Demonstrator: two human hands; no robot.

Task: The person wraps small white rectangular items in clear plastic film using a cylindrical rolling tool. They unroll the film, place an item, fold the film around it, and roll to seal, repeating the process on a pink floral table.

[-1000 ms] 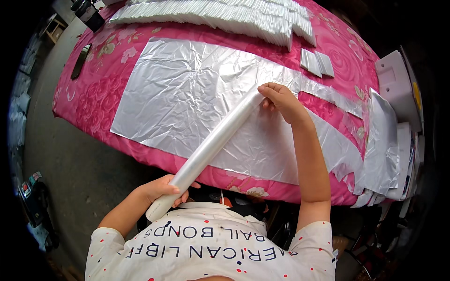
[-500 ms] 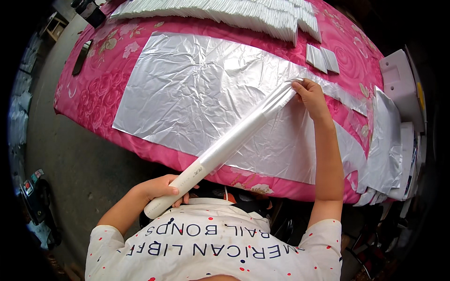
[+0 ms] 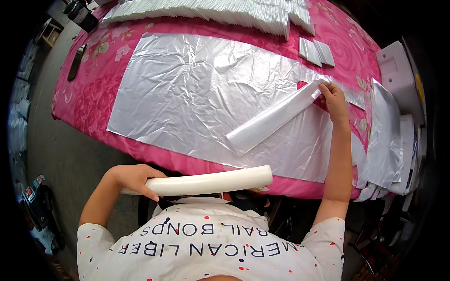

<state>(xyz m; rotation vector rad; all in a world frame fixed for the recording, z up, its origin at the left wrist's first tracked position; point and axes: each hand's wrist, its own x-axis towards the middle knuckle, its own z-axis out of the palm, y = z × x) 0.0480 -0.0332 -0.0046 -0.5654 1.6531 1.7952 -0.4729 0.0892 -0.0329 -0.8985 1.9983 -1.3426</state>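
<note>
My left hand (image 3: 138, 180) is wrapped round one end of a white tube (image 3: 215, 181), held crosswise in front of my shirt at the table's near edge. At the right, my right hand (image 3: 332, 93) pinches the far end of a flattened silvery plastic sleeve (image 3: 276, 117). The sleeve slants down to the left, apart from the tube. Under it a large crinkled silvery plastic sheet (image 3: 173, 84) lies spread over the table. A narrow silvery strip (image 3: 355, 98) lies just past my right hand.
A pink flowered cloth (image 3: 96, 100) covers the table. Along the far edge runs a long row of folded white packs (image 3: 201, 13), with small packs (image 3: 316, 51) nearer. A phone (image 3: 77, 62) and dark cup (image 3: 80, 16) are left; a white bin (image 3: 398, 70) and silvery sheets (image 3: 385, 140) stand right.
The tube has come out of the silvery sleeve and swung level toward my body with my left hand. My right hand has moved right, still pinching the sleeve, which has flattened.
</note>
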